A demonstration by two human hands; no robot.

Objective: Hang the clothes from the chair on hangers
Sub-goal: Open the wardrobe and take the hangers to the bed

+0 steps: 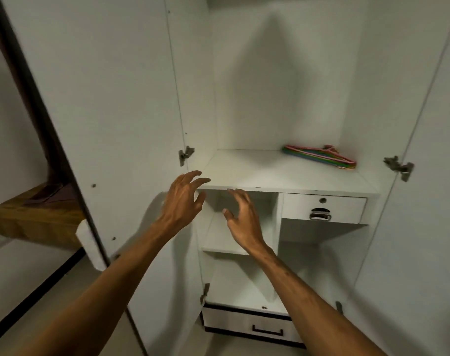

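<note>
A stack of coloured plastic hangers (321,156) lies at the back right of the main shelf (257,173) inside an open white wardrobe. My left hand (184,199) hovers at the shelf's front left corner, fingers spread and loosely bent, holding nothing. My right hand (242,217) is just below the shelf's front edge, fingers also spread and empty. Both hands are well to the left of the hangers. No clothes and no chair are in view.
The left wardrobe door (103,124) and the right door (429,176) stand open. Under the shelf is a small drawer with a metal handle (321,209), then open compartments and a bottom drawer (257,327). A brown bed (34,214) shows at the far left.
</note>
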